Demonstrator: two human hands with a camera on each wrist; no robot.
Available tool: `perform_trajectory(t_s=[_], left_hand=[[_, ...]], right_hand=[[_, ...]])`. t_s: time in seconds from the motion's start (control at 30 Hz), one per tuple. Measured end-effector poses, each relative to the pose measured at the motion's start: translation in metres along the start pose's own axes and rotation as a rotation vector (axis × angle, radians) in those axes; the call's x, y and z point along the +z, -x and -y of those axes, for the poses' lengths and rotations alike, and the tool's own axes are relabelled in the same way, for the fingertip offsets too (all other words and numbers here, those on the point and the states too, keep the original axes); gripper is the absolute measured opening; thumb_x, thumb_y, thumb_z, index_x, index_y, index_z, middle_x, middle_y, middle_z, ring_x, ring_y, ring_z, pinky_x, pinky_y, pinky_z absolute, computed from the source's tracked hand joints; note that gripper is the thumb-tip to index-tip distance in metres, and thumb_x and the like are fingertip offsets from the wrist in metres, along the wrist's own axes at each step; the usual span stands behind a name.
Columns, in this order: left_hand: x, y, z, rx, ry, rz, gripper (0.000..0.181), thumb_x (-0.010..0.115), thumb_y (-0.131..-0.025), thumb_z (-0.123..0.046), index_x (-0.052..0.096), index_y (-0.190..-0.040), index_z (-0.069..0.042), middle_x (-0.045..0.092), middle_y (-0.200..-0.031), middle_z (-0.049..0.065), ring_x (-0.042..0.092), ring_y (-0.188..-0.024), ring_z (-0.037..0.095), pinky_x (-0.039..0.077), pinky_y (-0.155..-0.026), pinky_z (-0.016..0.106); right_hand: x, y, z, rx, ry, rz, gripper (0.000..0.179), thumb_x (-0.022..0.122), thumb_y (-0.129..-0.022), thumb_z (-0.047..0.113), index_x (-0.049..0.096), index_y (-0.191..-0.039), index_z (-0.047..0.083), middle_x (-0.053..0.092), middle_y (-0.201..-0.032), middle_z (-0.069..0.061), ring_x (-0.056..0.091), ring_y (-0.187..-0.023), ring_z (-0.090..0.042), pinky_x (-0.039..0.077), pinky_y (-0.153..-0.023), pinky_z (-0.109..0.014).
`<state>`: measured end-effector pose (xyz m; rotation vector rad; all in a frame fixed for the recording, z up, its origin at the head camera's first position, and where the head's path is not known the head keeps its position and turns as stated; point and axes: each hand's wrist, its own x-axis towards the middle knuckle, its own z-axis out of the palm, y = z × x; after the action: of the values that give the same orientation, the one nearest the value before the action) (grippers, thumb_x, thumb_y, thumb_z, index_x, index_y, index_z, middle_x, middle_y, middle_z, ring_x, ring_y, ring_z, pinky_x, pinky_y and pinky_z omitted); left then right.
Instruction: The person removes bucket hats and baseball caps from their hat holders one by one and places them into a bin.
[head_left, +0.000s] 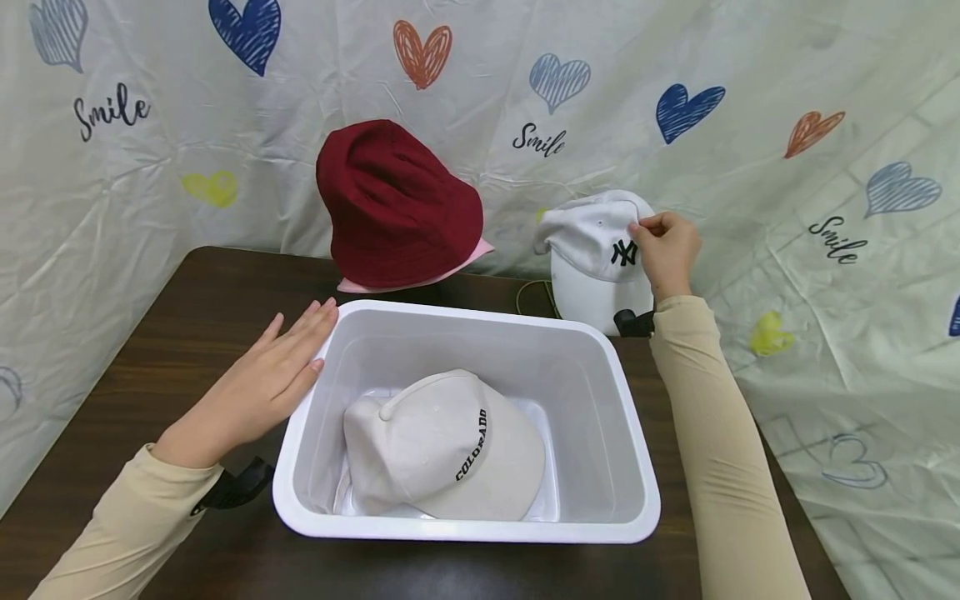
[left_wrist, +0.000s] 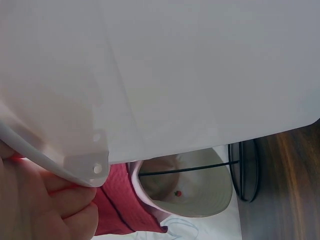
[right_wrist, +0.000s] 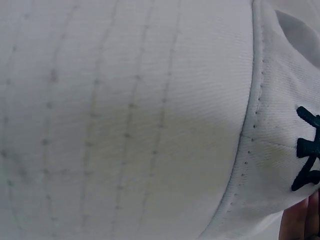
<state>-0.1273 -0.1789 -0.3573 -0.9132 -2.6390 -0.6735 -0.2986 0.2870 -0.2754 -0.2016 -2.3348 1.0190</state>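
At the back right, my right hand (head_left: 670, 254) pinches the side of a white baseball cap (head_left: 592, 292) with a black NY emblem. The cap's stitched brim (right_wrist: 110, 120) fills most of the right wrist view. My left hand (head_left: 251, 392) rests with straight fingers along the left rim of a white plastic tub (head_left: 639, 433). From below, the left wrist view shows its fingers (left_wrist: 75, 210) against the tub's rim. Inside the tub lies a cream baseball cap (head_left: 442, 442) marked COLORADO, its brim towards the right.
A dark red bucket hat (head_left: 397, 208) sits behind the tub, over a pink-edged hat (head_left: 480, 252). Under it, the left wrist view shows a black wire stand (left_wrist: 241, 172). A patterned cloth (head_left: 285, 125) hangs behind the dark wooden table (head_left: 172, 333).
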Motion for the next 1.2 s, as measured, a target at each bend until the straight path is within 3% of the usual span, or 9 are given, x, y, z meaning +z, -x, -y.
perform_trajectory(t_s=[0.2, 0.4, 0.77, 0.93, 1.2], left_hand=[[0.001, 0.000, 0.000, 0.002, 0.003, 0.002, 0.055, 0.043, -0.100, -0.019, 0.025, -0.149, -0.004, 0.025, -0.153, 0.013, 0.021, -0.141, 0.027, 0.010, -0.113, 0.050], [0.002, 0.000, 0.000, 0.007, 0.008, 0.002, 0.054, 0.042, -0.100, -0.018, 0.025, -0.149, -0.003, 0.025, -0.153, 0.014, 0.020, -0.141, 0.026, 0.009, -0.113, 0.049], [0.000, -0.001, -0.001, 0.005, 0.003, 0.007, 0.055, 0.042, -0.100, -0.019, 0.025, -0.149, -0.003, 0.024, -0.153, 0.014, 0.019, -0.142, 0.026, 0.008, -0.114, 0.048], [0.000, -0.001, -0.001, 0.004, 0.007, 0.006, 0.055, 0.042, -0.099, -0.018, 0.025, -0.149, -0.003, 0.024, -0.153, 0.014, 0.020, -0.141, 0.027, 0.009, -0.113, 0.049], [0.000, 0.000, -0.001, -0.001, 0.003, 0.008, 0.055, 0.043, -0.099, -0.019, 0.024, -0.149, -0.004, 0.024, -0.153, 0.014, 0.020, -0.141, 0.027, 0.009, -0.113, 0.050]], right_hand=[[-0.002, 0.001, 0.000, -0.040, 0.027, 0.000, 0.016, 0.069, -0.086, 0.011, 0.067, -0.087, -0.005, 0.048, -0.062, 0.014, 0.043, -0.058, 0.003, 0.037, -0.056, -0.015], [-0.004, 0.001, -0.002, -0.028, 0.039, 0.002, 0.019, 0.066, -0.088, 0.014, 0.066, -0.090, -0.004, 0.050, -0.067, 0.009, 0.044, -0.061, 0.001, 0.037, -0.058, -0.016], [-0.007, -0.001, 0.004, -0.003, -0.092, -0.048, 0.011, 0.065, -0.090, 0.017, 0.061, -0.085, 0.007, 0.050, -0.071, 0.010, 0.047, -0.068, -0.001, 0.038, -0.064, -0.017], [-0.008, -0.001, 0.010, -0.006, -0.103, -0.066, 0.012, 0.064, -0.090, 0.020, 0.058, -0.084, 0.012, 0.052, -0.077, 0.010, 0.048, -0.074, -0.001, 0.039, -0.066, -0.019], [-0.010, 0.000, 0.012, 0.006, -0.117, -0.011, 0.010, 0.061, -0.093, 0.020, 0.055, -0.086, 0.014, 0.049, -0.083, 0.008, 0.047, -0.077, -0.003, 0.039, -0.067, -0.020]])
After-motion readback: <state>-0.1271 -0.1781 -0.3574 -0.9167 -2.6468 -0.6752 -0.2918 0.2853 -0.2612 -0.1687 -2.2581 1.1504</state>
